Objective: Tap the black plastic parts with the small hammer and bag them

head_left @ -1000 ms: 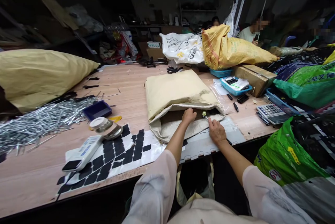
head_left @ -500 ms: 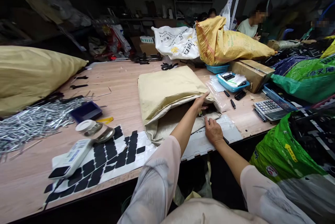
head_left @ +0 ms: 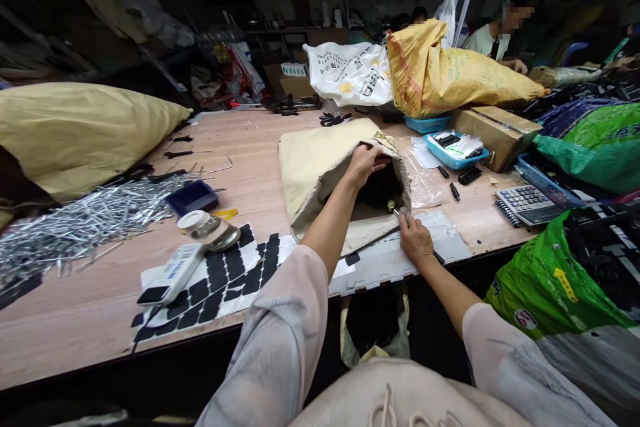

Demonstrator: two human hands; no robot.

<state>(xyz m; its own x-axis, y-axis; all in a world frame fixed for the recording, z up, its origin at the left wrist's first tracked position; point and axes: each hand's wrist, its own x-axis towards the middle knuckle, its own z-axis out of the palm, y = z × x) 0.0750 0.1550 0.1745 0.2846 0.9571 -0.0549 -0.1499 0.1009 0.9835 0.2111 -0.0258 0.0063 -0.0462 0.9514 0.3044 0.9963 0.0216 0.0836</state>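
A beige sack [head_left: 320, 154] lies on the table with its mouth facing me, its upper edge raised. My left hand [head_left: 366, 164] grips that upper edge at the top of the mouth. The inside looks dark, and its contents cannot be made out. At the lower edge of the mouth, my right hand [head_left: 416, 239] is closed around a thin metal tool with a dark handle end showing behind the palm. The tool's tip points at a small round yellowish piece [head_left: 391, 204] inside the sack's mouth.
Metal rods [head_left: 100, 214], a blue tray [head_left: 191, 198], a glass jar [head_left: 213, 230] and a white device [head_left: 175, 274] stand to the left. On the right are a calculator [head_left: 525, 204], a blue basket [head_left: 457, 150] and a green bag [head_left: 540, 280]. A person [head_left: 500, 34] sits behind.
My left hand has moved up and left, lifting the upper edge, so the sack's mouth gapes wider. My right hand stays low at the mouth with the tool. The view has shifted slightly.
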